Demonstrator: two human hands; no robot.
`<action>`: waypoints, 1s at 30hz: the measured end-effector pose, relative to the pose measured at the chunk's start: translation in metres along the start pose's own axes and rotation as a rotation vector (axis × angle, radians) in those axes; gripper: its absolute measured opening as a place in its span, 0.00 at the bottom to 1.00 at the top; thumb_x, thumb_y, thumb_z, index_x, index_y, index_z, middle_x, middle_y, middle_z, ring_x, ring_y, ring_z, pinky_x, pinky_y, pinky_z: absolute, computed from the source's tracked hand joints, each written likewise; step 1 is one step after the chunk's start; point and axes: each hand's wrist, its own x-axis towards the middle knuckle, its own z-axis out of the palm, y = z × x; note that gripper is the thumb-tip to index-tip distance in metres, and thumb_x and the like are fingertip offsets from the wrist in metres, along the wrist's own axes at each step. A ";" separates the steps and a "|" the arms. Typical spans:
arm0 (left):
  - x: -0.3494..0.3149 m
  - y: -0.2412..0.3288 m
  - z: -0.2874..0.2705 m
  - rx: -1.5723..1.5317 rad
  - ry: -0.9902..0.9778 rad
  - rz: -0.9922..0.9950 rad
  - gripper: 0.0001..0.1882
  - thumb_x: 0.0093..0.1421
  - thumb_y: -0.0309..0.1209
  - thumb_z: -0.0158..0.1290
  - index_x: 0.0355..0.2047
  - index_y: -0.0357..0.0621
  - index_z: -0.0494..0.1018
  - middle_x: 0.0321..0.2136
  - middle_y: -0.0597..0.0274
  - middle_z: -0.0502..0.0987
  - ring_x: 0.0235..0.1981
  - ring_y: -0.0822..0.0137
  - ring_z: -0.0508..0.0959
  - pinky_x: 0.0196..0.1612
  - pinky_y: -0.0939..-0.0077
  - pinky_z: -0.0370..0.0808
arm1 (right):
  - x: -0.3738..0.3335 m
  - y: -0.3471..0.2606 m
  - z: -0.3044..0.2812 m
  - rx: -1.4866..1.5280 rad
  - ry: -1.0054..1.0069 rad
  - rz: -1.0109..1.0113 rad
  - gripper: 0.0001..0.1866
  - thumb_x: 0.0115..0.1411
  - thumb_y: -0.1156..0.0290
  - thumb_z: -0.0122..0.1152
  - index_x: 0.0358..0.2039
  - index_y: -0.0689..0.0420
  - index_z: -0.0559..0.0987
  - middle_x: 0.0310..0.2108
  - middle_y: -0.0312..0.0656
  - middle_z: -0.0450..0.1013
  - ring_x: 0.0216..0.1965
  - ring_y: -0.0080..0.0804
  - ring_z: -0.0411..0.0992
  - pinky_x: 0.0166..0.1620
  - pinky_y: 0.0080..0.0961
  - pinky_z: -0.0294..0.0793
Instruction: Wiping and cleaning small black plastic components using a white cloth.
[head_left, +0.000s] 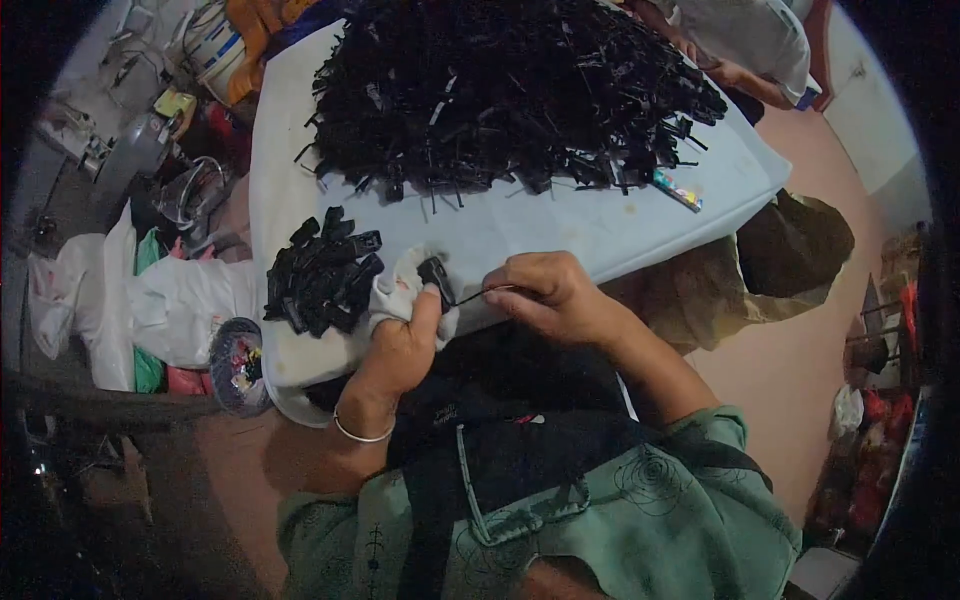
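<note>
My left hand (402, 350) is closed on a small black plastic piece (434, 272), with a crumpled white cloth (396, 294) bunched around it. A thin dark rod (470, 297) is pinched in my right hand (552, 288), and its tip reaches the lower end of the black piece; whether it is a tool or part of the piece I cannot tell. Left of my hands lies a small heap of similar black pieces (322, 275). A much larger heap of black plastic parts (520, 100) covers the far side of the pale table (570, 228).
A colourful slim packet (679, 190) lies by the large heap's right edge. Another person (752, 50) is at the far right. Beyond the table's left edge are a basin of small scraps (238, 368) and white plastic bags (185, 312). A brown sack (690, 300) stands at the right.
</note>
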 end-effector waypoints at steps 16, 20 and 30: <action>-0.006 -0.001 0.002 0.032 -0.254 -0.052 0.21 0.53 0.24 0.42 0.49 0.36 0.58 0.34 0.63 0.68 0.34 0.74 0.68 0.37 0.81 0.67 | 0.010 -0.017 0.020 0.323 -0.016 0.385 0.12 0.55 0.67 0.54 0.22 0.63 0.73 0.15 0.40 0.67 0.18 0.22 0.62 0.23 0.22 0.63; -0.007 0.019 0.002 -0.261 -0.244 -0.236 0.20 0.53 0.22 0.42 0.48 0.37 0.59 0.33 0.64 0.68 0.34 0.75 0.68 0.36 0.81 0.67 | 0.009 -0.025 0.018 0.236 0.031 0.329 0.13 0.57 0.66 0.50 0.23 0.63 0.72 0.16 0.50 0.65 0.17 0.40 0.64 0.24 0.30 0.65; -0.007 0.004 -0.001 -0.219 -0.132 -0.200 0.16 0.53 0.22 0.43 0.44 0.38 0.61 0.33 0.64 0.68 0.33 0.75 0.67 0.36 0.81 0.66 | 0.014 -0.018 0.017 0.169 -0.192 0.319 0.13 0.59 0.66 0.46 0.24 0.63 0.70 0.17 0.52 0.66 0.19 0.45 0.65 0.25 0.33 0.64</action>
